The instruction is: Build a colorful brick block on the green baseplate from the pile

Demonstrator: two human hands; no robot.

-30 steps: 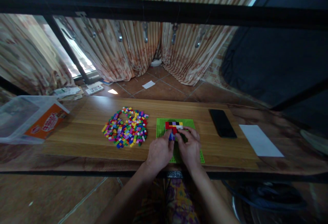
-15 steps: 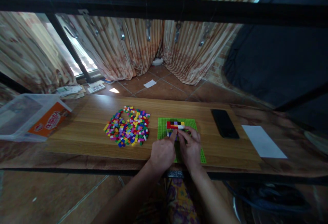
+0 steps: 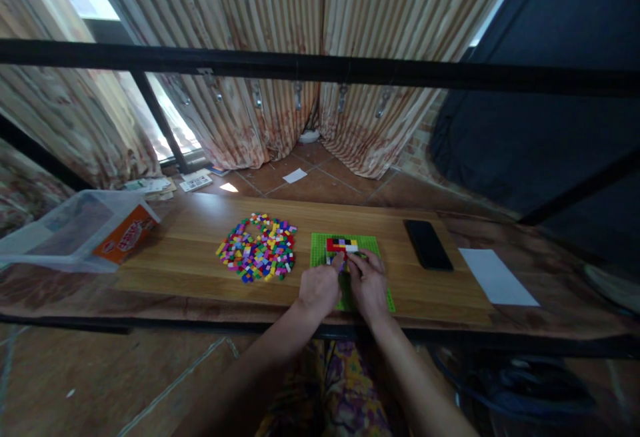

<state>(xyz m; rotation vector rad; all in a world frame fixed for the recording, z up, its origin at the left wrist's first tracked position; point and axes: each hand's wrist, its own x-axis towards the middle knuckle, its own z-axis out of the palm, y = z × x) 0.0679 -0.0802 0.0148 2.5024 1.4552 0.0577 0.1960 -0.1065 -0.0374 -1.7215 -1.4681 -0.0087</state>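
Note:
A bright green studded baseplate (image 3: 371,242) lies on the wooden board, partly covered by both hands. On it stands a small build of coloured toy bricks (image 3: 342,244), with red, black, purple, yellow and white pieces showing. My left hand (image 3: 321,288) comes in from the near side, fingers curled, index fingertip against the build's near edge. Close on its right, my right hand (image 3: 370,284) has thumb and fingers drawn together at the same edge. Whatever lies between the fingertips is too small and hidden to make out. Left of the plate spreads a pile of loose toy bricks (image 3: 260,250).
At the left stands a clear plastic box (image 3: 65,224) with an orange label. A black phone (image 3: 428,245) lies right of the plate, and a white sheet of paper (image 3: 497,277) beyond it. A dark metal bar (image 3: 320,67) crosses in front of the curtains.
The camera view has tilted up slightly and shifted. Both hands stay at the near edge of the brick build, with only slight finger movement.

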